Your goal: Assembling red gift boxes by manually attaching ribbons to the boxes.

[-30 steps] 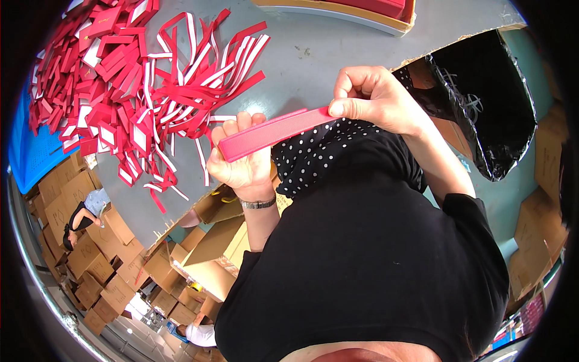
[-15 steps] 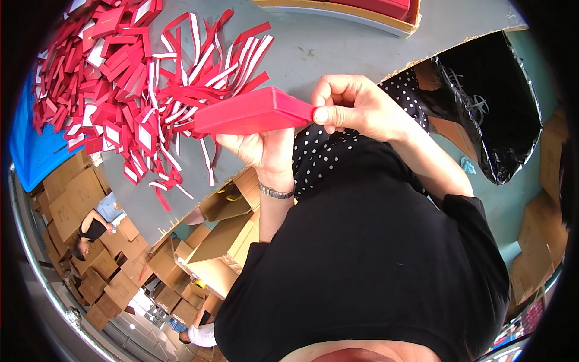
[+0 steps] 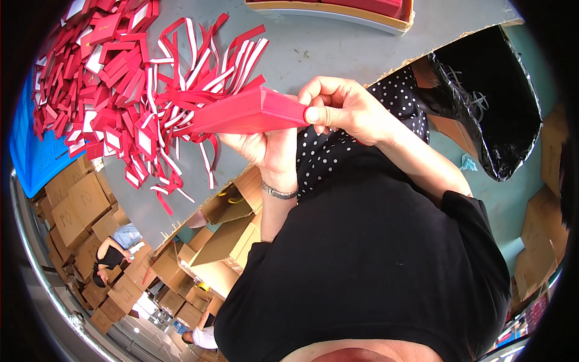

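Note:
A flat red box [image 3: 241, 114] is held above the near edge of the table. My left hand [image 3: 268, 151], with a metal watch at its wrist, grips the box from underneath; its fingertips are hidden behind the box. At the box's right end, my right hand [image 3: 344, 108] pinches the corner between thumb and fingers. Just beyond the box lies a tangle of red and white ribbons [image 3: 199, 66]. They join a large heap of small red pieces with white faces [image 3: 105, 72] on the left.
A grey table [image 3: 301, 51] carries the heap. At its far side stands a shallow tan carton [image 3: 392, 23] with red boxes inside. A blue crate [image 3: 45, 160] sits left, a black plastic bag [image 3: 500, 108] hangs right. Cardboard boxes [image 3: 75, 208] and two people are in the background.
My right hand has moved slightly left, bringing the narrow projecting end piece in against the box's end. The box has tilted a little. A person in the background has shifted.

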Demonstrator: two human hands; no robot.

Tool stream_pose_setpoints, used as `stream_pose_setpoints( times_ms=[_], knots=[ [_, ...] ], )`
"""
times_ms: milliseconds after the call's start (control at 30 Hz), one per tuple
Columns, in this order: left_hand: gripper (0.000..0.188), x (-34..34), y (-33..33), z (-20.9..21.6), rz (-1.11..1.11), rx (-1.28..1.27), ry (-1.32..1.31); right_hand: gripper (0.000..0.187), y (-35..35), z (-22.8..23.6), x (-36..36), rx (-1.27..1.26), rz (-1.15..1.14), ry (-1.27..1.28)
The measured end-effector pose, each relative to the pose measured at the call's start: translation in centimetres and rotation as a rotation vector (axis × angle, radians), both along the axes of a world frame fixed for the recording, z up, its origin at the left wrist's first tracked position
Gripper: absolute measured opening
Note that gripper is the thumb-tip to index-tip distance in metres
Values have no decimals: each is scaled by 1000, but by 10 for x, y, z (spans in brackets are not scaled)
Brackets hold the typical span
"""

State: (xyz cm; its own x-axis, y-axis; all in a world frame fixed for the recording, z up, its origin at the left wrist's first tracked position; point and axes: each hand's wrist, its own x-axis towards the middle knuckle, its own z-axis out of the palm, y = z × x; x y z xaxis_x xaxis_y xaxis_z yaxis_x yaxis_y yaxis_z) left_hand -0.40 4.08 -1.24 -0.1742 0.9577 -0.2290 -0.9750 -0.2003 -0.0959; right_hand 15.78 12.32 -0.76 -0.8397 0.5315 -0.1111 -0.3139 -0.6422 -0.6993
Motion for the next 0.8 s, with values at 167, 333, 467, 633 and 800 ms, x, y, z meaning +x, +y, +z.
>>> stream_pose_setpoints(
  times_ms=[167,333,467,633,800],
  knots=[
    [34,-6,5,-13,-100,337,253,16,-1,13,4,91,77,-33],
    [44,-7,-1,39,628,-172,1791,14,7,56,26,987,-122,-592],
    [43,16,1,74,196,130,2769,10,0,59,26,1381,-262,-727],
    [39,18,-8,60,-25,13,2577,19,-4,65,30,1286,-175,-622],
    [38,13,-18,52,55,-80,2523,23,6,55,55,1181,-130,-720]
  ],
)
